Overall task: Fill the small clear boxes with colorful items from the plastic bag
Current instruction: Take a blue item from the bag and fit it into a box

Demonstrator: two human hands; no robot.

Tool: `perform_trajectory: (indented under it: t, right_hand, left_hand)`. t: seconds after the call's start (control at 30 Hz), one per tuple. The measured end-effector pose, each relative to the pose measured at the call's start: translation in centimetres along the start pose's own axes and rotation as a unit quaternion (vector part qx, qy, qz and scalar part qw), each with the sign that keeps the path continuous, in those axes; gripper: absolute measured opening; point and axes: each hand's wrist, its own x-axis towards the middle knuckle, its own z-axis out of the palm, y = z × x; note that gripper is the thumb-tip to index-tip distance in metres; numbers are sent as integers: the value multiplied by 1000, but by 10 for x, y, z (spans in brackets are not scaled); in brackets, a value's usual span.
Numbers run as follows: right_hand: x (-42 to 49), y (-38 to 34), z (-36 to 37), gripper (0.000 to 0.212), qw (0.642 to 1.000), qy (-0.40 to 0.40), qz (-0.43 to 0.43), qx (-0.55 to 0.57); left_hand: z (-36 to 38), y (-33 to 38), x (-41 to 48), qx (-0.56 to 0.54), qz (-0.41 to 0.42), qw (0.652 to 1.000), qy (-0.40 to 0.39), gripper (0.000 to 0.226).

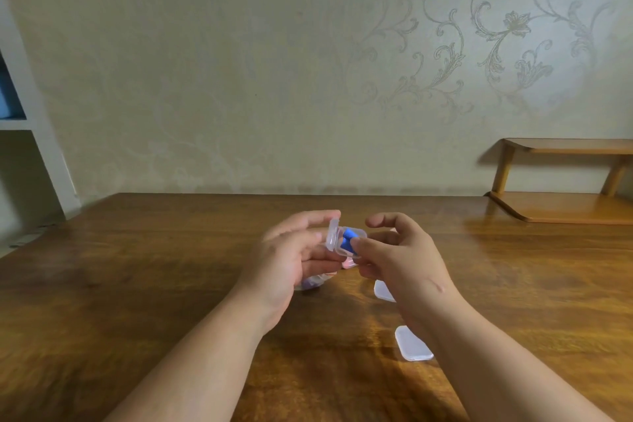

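Blue items point(349, 238) sit in the small clear plastic box point(333, 236). Beneath it, on the brown wooden desk point(137, 267), lies the clear plastic bag point(311, 283); nearer, rightward, two flat clear boxes point(412, 344).

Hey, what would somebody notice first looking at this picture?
The bright blue item inside the small clear box, lid open, held mid-frame between the left hand and right hand above the wooden table. Next, two more clear boxes lying on the table beside the right forearm.

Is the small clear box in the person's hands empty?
No: blue items fill the open small clear box that the left hand and right hand hold.
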Motion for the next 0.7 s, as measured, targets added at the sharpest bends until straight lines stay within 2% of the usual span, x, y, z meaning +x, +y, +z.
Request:
perform_trajectory:
  t: [0.2, 0.3, 0.37, 0.47, 0.53, 0.63, 0.7]
  right_hand:
    - [-1, 1, 0, 5, 999, -31, 6, 30]
    - [0, 3, 2, 24, 998, -39, 10, 39]
    - [0, 3, 2, 20, 999, -36, 1, -20]
    - [5, 3, -3, 8, 995, 9, -25, -92]
    - [12, 2, -13, 12, 987, 63, -47, -137]
    - [21, -2, -28, 12, 977, 136, -67, -147]
    - [23, -4, -35, 11, 975, 154, -67, -146]
  left_hand:
    - [3, -4, -1, 94, -1, 995, 21, 36]
    - [2, 0, -2, 131, 20, 991, 35, 37]
    - [2, 1, -2, 141, 35, 989, 29, 41]
    - [2, -1, -1, 160, 47, 984, 56, 35]
    - [1, -2, 1, 169, 68, 979, 94, 30]
    - [-3, -6, 3, 209, 100, 961, 148, 28]
    - [-3, -8, 5, 252, 94, 948, 171, 26]
